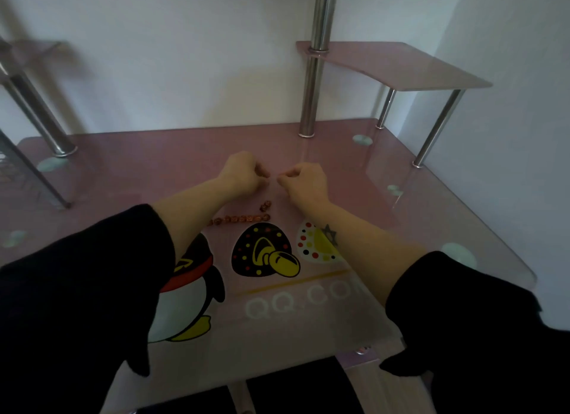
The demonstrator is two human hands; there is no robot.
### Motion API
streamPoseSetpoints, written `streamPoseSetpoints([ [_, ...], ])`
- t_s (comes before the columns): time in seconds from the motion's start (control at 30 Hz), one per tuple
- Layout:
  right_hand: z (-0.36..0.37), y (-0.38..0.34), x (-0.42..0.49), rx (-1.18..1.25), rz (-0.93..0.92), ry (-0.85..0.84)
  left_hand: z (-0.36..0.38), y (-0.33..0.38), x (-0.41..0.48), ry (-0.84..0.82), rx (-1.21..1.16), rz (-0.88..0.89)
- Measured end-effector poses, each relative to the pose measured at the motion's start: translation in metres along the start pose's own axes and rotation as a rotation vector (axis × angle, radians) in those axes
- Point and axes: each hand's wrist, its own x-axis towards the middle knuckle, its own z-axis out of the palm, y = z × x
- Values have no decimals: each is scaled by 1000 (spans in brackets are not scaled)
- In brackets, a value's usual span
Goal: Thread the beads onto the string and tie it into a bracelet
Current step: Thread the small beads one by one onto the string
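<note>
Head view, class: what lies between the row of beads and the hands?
Two separate brown beads on the pink desk, shown in the head view.

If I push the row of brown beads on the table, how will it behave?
The beads look small and rounded, so they would probably roll. The glass table looks smooth, so little would stop them. If threaded, they may drag together.
</note>
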Motion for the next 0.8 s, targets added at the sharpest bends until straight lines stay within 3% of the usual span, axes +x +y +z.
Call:
streamPoseSetpoints([
  [0.1,2,-2,-2,20,-13,7,-5,-4,-4,-45,-118,-74],
  [0.23,6,-9,-5,61,-48,11,-13,-7,-19,-107,-731,-313],
  [0.4,11,-19,-14,85,-87,3,-27,-10,-35,-152,-1292,-532],
  [0.53,12,-23,-19,39,-148,19,-31,-14,-42,-156,-1433,-590],
  [0.8,12,-31,-25,6,-173,4,-33,-16,-49,-168,-1464,-630],
])
